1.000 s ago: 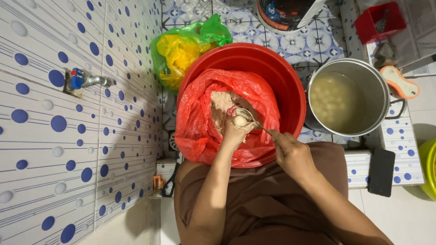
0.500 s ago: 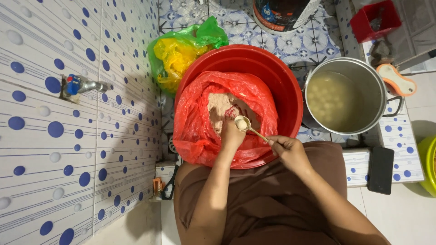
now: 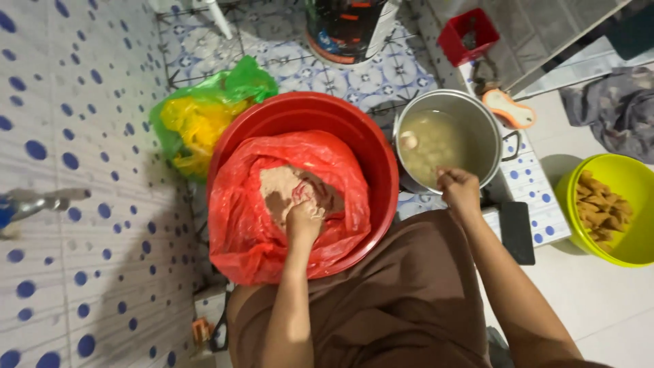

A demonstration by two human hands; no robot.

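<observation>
Left hand [image 3: 304, 219] in paste [image 3: 281, 189], right hand [image 3: 458, 189] over pot [image 3: 492, 129] — w/ broth

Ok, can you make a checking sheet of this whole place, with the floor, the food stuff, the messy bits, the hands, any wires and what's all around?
Surface: patterned blue and white floor tiles.
Job's things: red basin lined with a red plastic bag holding pinkish paste; steel pot of cloudy liquid with a pale ball floating in it.
Clutter: green and yellow bags, red crate, yellow bowl of brown pieces, dark flat thing.
Grippers: left hand closed in the paste; right hand over the pot's near rim, what it holds hidden.
Cables: nothing seen.
Surroundings: blue-dotted tiled wall with a tap; grey cloth.
</observation>
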